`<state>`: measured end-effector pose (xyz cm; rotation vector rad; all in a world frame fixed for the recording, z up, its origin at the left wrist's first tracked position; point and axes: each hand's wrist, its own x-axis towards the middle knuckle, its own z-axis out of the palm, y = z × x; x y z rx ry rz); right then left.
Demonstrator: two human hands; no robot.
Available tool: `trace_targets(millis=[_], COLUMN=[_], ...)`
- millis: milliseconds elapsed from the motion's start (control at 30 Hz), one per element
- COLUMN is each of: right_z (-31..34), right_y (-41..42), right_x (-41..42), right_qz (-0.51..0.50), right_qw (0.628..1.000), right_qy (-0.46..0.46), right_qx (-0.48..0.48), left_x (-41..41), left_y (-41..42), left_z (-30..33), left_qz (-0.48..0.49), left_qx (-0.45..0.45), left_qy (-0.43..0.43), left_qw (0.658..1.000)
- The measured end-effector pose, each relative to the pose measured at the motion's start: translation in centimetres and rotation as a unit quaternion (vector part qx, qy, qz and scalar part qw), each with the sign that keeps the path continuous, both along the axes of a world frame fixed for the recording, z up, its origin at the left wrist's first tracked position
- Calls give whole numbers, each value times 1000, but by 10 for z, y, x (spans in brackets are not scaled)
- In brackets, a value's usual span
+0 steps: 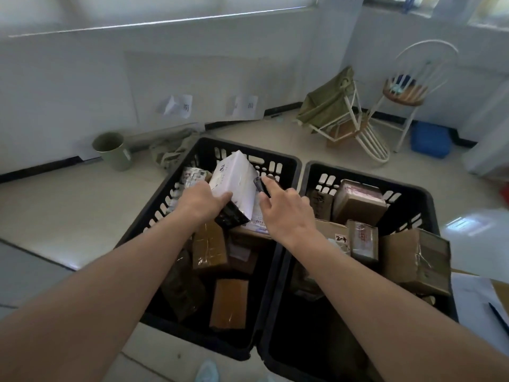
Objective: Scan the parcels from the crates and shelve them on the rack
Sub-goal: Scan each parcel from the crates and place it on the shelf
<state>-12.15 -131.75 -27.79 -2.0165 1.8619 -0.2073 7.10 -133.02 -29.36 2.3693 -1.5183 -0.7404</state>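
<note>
Left hand (202,199) gripped white parcel (234,183) over left crate (154,216); right hand (283,213), at 3 o'clock, pinched scanner (261,185).

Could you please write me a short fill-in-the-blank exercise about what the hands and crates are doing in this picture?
1. The left hand grips a ____ parcel above the left crate.
2. The right hand holds a small dark ____.
3. The box marked "2-4" lies in the ____ crate.
4. Both crates are ____ in colour.

Missing words: white; scanner; right; black
</note>
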Motion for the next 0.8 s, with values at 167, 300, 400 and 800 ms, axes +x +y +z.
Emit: trace_targets(millis=[167, 300, 400, 800], right_z=[11, 17, 17, 13], right_y=[-7, -7, -5, 2], right_x=[-2, -1, -2, -19], right_qz=[-15, -27, -34, -53], right_qw=[1000, 999, 998, 998], right_qy=[-10, -19, -22, -3], right_qx=[-19, -37, -40, -35], left_x=[10, 13, 13, 8], left_y=[-7, 0, 10, 6], left_z=[7, 9, 2, -23], left_qz=[-21, -141, -175, -97], left_qx=[-61, -65, -39, 33], left_qy=[-12, -88, -118, 188], left_qw=[998, 984, 977, 977])
